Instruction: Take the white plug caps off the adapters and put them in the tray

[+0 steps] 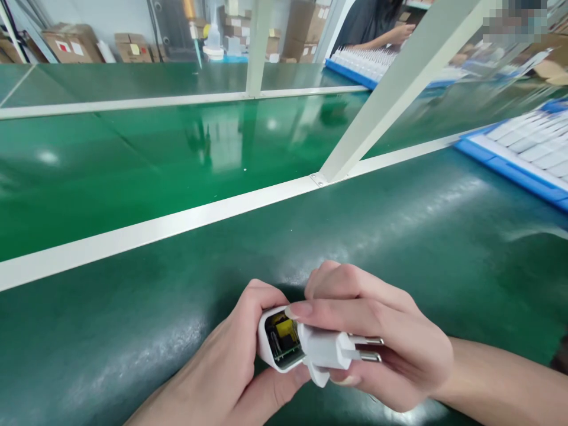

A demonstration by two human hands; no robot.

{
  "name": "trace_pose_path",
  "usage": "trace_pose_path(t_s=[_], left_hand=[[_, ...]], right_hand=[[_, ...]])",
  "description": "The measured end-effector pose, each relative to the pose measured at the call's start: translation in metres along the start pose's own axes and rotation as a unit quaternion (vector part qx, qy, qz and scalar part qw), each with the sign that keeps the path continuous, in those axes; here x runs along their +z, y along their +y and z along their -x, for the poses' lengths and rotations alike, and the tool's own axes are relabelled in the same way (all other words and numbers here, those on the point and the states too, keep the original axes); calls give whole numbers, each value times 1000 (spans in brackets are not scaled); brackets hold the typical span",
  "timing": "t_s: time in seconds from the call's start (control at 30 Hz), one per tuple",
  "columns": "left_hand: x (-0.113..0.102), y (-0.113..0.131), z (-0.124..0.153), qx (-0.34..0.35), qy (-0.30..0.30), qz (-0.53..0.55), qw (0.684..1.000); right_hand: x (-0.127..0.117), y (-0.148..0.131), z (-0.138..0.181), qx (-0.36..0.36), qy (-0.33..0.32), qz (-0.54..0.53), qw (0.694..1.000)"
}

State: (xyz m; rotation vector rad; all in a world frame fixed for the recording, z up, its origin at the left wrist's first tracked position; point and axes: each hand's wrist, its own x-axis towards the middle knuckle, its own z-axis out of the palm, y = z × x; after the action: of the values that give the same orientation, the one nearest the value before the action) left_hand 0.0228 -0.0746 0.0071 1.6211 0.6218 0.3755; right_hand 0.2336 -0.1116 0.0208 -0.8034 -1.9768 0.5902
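Low over the green work surface, my left hand (pixel 248 349) is closed around a white charger housing (pixel 262 346). Its open end faces me and shows a circuit board (pixel 286 337) with a yellow part inside. My right hand (pixel 377 331) pinches a white plug cover (pixel 326 349) between thumb and fingers. Two metal pins on the cover point to the right. The cover sits at the right edge of the housing's opening, tilted and leaving most of it uncovered. Some of my left fingers are hidden behind the housing.
A blue tray (pixel 501 157) of white pieces lies at the right, another blue tray (pixel 350 74) farther back. A slanted pale post (pixel 399 89) rises from the rail beside a green belt (pixel 155 171). Across it is a person's arm (pixel 381 41). Cardboard boxes (pixel 73 44) stand behind.
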Motion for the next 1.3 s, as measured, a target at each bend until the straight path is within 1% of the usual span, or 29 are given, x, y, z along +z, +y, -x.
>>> trace_pose_path(t_s=[0.1,0.2,0.33,0.4,0.5,0.63,0.77,0.87,0.97,1.07,1.23,1.3], left_hand=[[0,-1,-1,4,7,-1,1000],[1,-3,-3,21,18,12,1000],[2,-5,-6,38,22,36,998],[2,-4,-6,27,15,34,999],[0,-1,-3,-13,-1,57,998],[-2,-6,2,-53,-18,137,989],[-1,-17,2,-54,-14,212,976],[-2,-19,1,-63,-21,240,969],[-4,-15,1,-86,-27,255,963],[-5,-12,2,-100,-34,255,961],[-3,-9,3,-79,-35,214,973],[-2,-7,4,-67,-34,193,978]], right_hand=[[0,-1,1,-1,8,-5,1000],[1,-1,2,1,10,-3,1000],[2,3,4,21,35,-1,999],[3,6,4,27,71,9,997],[5,10,4,46,115,22,992],[5,12,3,74,95,35,992],[5,11,1,69,83,46,993],[5,10,0,68,78,55,993],[6,10,-1,77,85,73,991],[6,10,0,75,95,68,990],[6,11,-1,63,72,54,994],[6,11,0,66,73,59,993]])
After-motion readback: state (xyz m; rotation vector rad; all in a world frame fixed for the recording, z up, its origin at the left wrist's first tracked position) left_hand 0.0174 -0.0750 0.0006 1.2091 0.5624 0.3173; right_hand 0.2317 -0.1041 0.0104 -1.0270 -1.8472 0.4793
